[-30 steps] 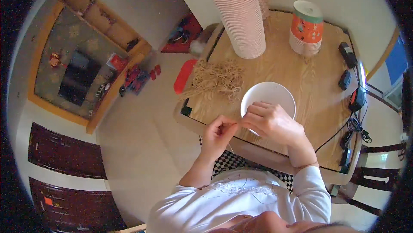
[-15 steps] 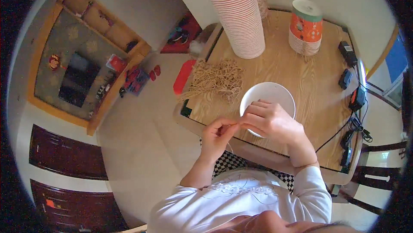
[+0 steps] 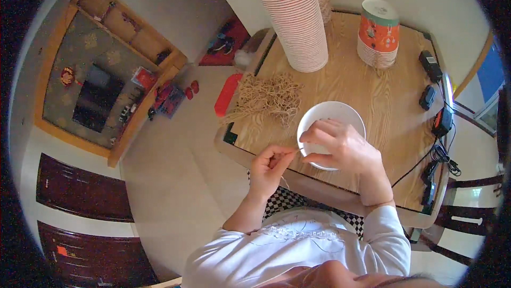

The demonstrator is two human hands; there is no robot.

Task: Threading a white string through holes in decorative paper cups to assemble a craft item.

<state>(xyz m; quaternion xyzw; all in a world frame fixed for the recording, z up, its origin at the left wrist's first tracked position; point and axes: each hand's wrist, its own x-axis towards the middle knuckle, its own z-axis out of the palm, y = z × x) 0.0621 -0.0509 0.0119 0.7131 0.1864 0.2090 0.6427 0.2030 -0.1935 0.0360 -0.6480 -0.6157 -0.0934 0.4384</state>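
My right hand [image 3: 340, 144] rests over the near rim of a white paper cup [image 3: 331, 118] seen from above on the wooden table [image 3: 372, 91]. Its fingers are pinched on a thin tan string [image 3: 298, 152] at the cup's left edge. My left hand [image 3: 271, 165] is just left of the cup at the table's near edge, fingers pinched on the other end of the same string. The string runs short and taut between the two hands. A loose heap of tan strings [image 3: 269, 96] lies left of the cup.
A tall stack of orange-and-white paper cups [image 3: 295, 16] stands at the far side, a short upturned stack [image 3: 378, 32] to its right. Black chargers and cables [image 3: 436, 112] lie along the right edge. A red stool [image 3: 226, 93] is beside the table on the left.
Both hands stay at the cup's near-left rim. The fingers have shifted slightly on the string; nothing else has moved.
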